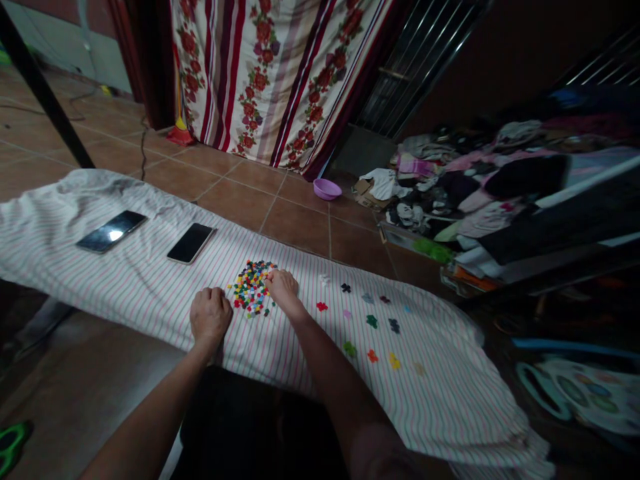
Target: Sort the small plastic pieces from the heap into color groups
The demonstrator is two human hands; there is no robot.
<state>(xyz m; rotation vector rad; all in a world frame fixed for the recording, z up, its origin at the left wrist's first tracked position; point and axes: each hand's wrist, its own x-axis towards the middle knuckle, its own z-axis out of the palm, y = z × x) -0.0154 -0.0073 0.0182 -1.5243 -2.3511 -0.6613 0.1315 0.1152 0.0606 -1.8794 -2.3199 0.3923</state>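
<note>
A heap of small multicoloured pieces (251, 288) lies on a striped cloth (280, 347). My right hand (283, 288) is at the heap's right edge, its fingers pressed together; whatever they hold is too small to make out. My left hand (211, 313) rests on the cloth left of the heap, fingers curled, its fingertips hidden beneath. Right of my right hand, small single-colour clusters lie apart in rows, among them a red cluster (321, 307), a green cluster (371, 321), an orange cluster (373, 356) and a yellow cluster (395, 361).
Two phones, one dark (191, 243) and one reflecting light (112, 231), lie on the cloth to the left. Beyond the far edge, a purple basin (327, 189) sits on the tiled floor. Piled clothes (480, 167) are at the right, and a floral curtain (270, 80) hangs behind.
</note>
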